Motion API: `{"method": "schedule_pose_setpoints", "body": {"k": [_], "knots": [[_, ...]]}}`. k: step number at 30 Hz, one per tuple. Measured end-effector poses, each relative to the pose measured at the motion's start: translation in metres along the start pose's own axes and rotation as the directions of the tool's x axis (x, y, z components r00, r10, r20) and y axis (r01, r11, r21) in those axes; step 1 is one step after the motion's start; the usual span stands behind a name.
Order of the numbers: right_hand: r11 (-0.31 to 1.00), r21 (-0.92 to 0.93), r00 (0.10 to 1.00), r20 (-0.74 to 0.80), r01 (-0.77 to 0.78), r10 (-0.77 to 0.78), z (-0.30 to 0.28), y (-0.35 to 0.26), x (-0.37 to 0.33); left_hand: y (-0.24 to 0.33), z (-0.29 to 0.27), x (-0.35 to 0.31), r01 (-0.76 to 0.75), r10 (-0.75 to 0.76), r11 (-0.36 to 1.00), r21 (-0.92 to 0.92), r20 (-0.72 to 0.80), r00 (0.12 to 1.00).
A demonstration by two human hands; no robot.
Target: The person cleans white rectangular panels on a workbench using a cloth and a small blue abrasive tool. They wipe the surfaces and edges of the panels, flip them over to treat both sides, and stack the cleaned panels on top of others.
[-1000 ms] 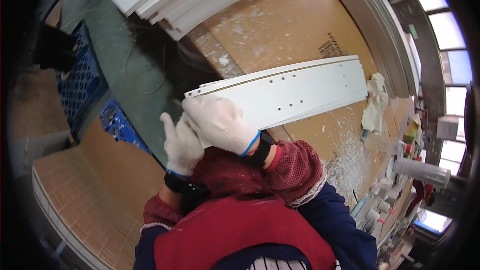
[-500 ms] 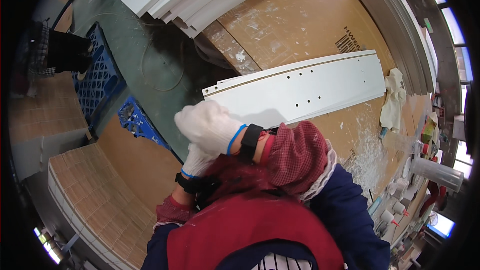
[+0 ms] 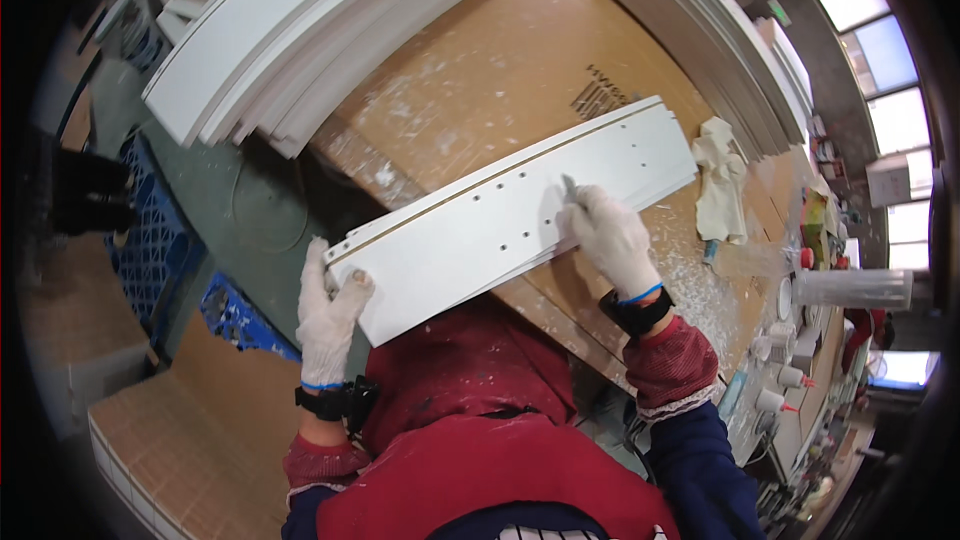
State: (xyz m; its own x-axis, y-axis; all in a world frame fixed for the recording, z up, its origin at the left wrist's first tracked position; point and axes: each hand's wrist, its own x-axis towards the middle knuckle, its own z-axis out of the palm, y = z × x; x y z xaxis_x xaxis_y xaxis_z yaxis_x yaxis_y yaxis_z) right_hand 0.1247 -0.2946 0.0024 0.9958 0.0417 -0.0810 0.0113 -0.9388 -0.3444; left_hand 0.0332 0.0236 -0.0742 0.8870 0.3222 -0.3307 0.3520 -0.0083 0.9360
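A long white drilled board (image 3: 450, 250) with a dark groove along its far edge lies slantwise before me, on top of at least one more white board whose edges peek out. My left hand (image 3: 330, 305), in a white knit glove, grips the board's left end, with the thumb on the upper face and the fingers round the edge. Over the right half of the board is my right hand (image 3: 608, 230), gloved too, its fingers closed. A small greyish tip sticks out past them; what it belongs to is hidden.
Stacked white panels (image 3: 330, 30) stand at the back left, and another stack (image 3: 710, 50) at the back right. A brown cardboard sheet (image 3: 480, 70) covers the table. Right of the board lie a cream cloth (image 3: 720, 180) and a clear cylinder (image 3: 855, 288). A blue crate (image 3: 150, 230) is at the left.
My hands, together near the board's left end before, have parted. The left now grips that end; the right has moved rightward over the board. The board sits nearer and more slanted in view.
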Motion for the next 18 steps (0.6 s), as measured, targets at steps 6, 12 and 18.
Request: {"method": "schedule_pose_setpoints", "body": {"k": [6,12,18], "knots": [[0.925,-0.015,0.908,0.195,0.38,-0.37,0.036,-0.033,-0.028,0.003,0.013,0.008,-0.093,0.096,0.991,0.095,-0.031,0.995],[0.949,-0.169,0.94,0.26,0.268,-0.219,0.009,0.011,0.03,0.021,0.015,0.003,-0.051,0.054,0.998,0.046,-0.075,0.996],[0.922,-0.297,0.965,-0.154,-0.249,0.211,-0.05,0.171,0.13,0.003,0.005,0.016,-0.057,0.061,0.996,0.062,-0.069,0.996]]}}
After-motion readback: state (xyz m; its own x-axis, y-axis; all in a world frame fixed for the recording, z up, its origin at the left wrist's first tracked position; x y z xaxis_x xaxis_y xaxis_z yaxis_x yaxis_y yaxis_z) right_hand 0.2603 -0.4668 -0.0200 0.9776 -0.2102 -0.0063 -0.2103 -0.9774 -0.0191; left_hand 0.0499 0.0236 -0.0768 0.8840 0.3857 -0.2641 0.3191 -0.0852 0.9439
